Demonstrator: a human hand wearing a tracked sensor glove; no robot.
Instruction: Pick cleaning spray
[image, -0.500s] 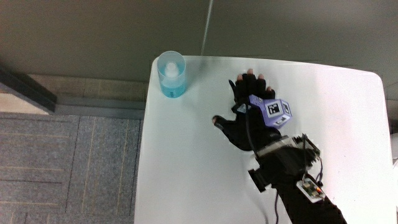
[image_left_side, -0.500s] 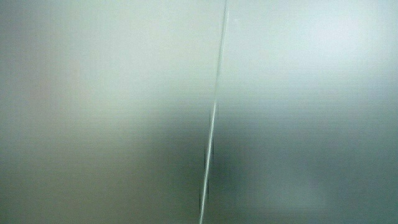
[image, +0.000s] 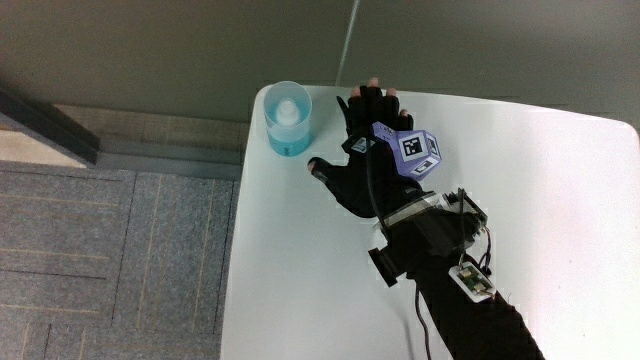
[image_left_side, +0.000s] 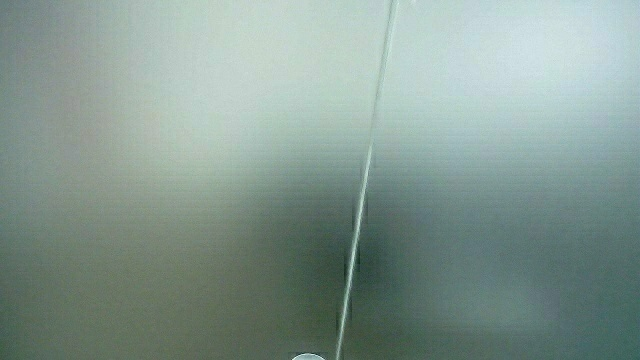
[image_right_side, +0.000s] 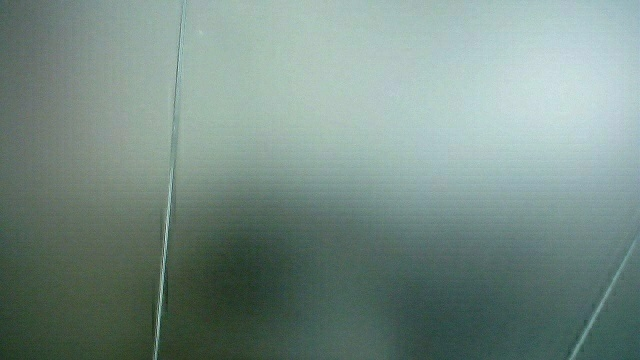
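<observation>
Blue cleaning spray, hands beside, seemingly spread

Hand in black glove, palm down, low over the white table, near its corner. Fingers extended and loosely spread, thumb splayed outward; nothing held. Patterned cube on its back. Forearm runs back toward the person, strapped with a small device.

main view — overhead, table | side views — pale wall
</observation>
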